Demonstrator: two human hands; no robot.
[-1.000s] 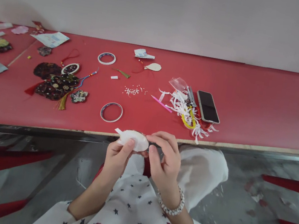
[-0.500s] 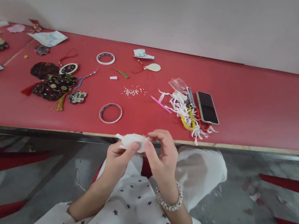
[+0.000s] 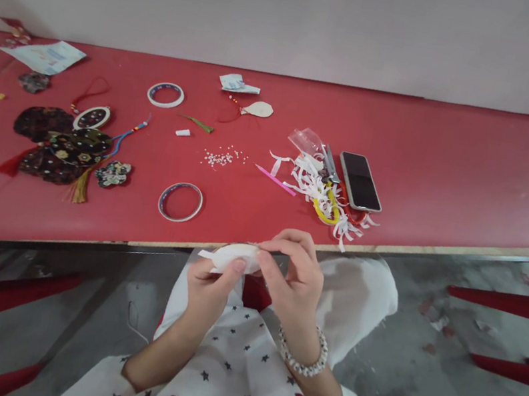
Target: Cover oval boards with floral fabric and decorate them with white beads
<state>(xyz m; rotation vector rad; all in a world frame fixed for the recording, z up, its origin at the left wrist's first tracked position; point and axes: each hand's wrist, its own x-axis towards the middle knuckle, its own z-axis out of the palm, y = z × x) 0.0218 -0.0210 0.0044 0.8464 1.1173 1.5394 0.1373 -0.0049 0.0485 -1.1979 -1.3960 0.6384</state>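
One white oval piece point(image 3: 226, 259), at the red table's point(image 3: 451, 175) near edge, held by two hands: left hand point(image 3: 206, 293) clasping, right hand point(image 3: 299, 278) pinching one end. On the table: two tape rolls point(image 3: 163, 105), one phone point(image 3: 361, 182).

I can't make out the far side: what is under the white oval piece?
The left hand holds the white oval piece, thumb on top, other fingers curling beneath and largely covered. The right hand touches its right end. Its underside, and anything else there, cannot be seen.
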